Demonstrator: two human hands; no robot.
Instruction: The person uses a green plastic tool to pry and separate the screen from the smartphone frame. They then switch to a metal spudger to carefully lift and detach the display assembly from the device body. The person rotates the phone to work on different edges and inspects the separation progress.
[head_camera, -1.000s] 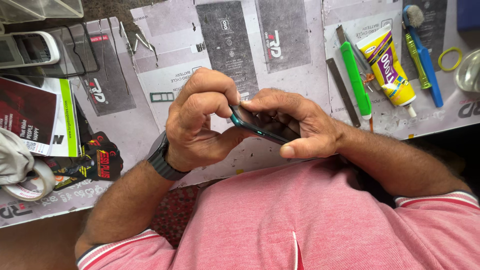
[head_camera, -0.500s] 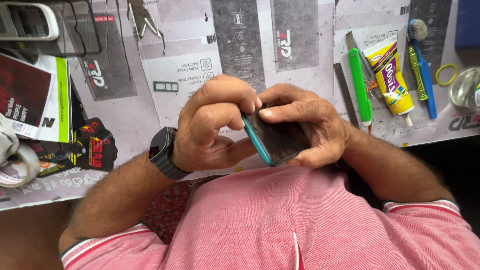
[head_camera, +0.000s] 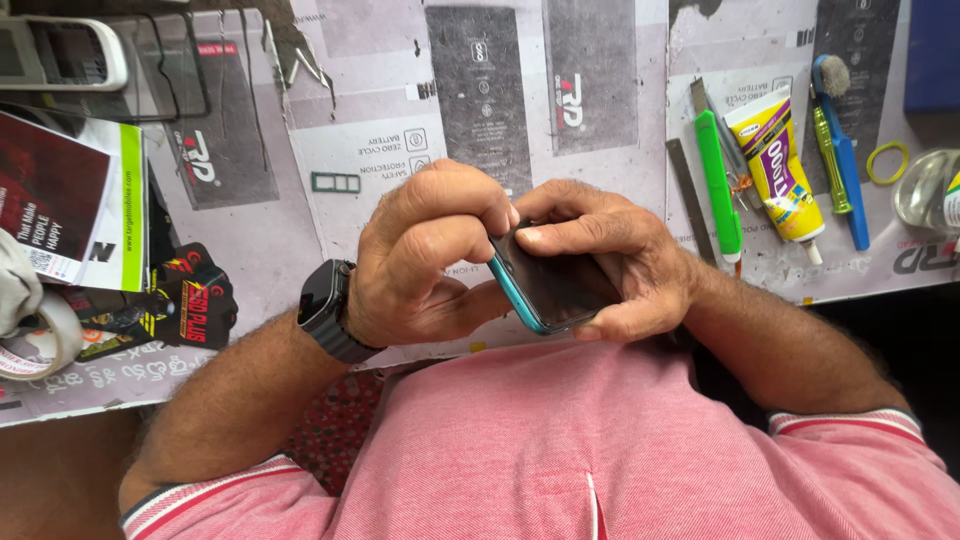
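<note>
Head view, looking down over a red-pink collared shirt (head_camera: 620, 450). Both hands met above the near edge of the tabletop (head_camera: 380, 120), which was covered with grey printed sheets. Between them was a phone (head_camera: 550, 290) with a dark glossy face and a teal rim, tilted, its lower long edge turned toward the left palm.

The left hand (head_camera: 425, 255), with a dark watch (head_camera: 325, 310) on its wrist, was curled closed around the phone's left side; its fingers (head_camera: 455, 215) bent over the upper corner and the thumb lay beneath the teal edge. The right hand (head_camera: 620, 260) cradled the phone from the other side, holding it: the forefinger lay flat across the top of the dark face, the remaining fingers wrapped under it, and the thumb pressed along the lower right edge. The fingertips of the two hands touched at the phone's upper corner.

To the right, well apart from the hands, lay a row of tools: a grey metal strip (head_camera: 690, 205), a green-handled knife (head_camera: 718, 185), a yellow glue tube (head_camera: 780, 170), and a blue-handled brush (head_camera: 840, 150). Beyond these sat a yellow rubber band (head_camera: 887, 162) and a clear round container (head_camera: 925, 190). To the left lay a red and green printed booklet (head_camera: 70, 205), a black packet (head_camera: 190, 300) and a roll of tape (head_camera: 40, 340).
</note>
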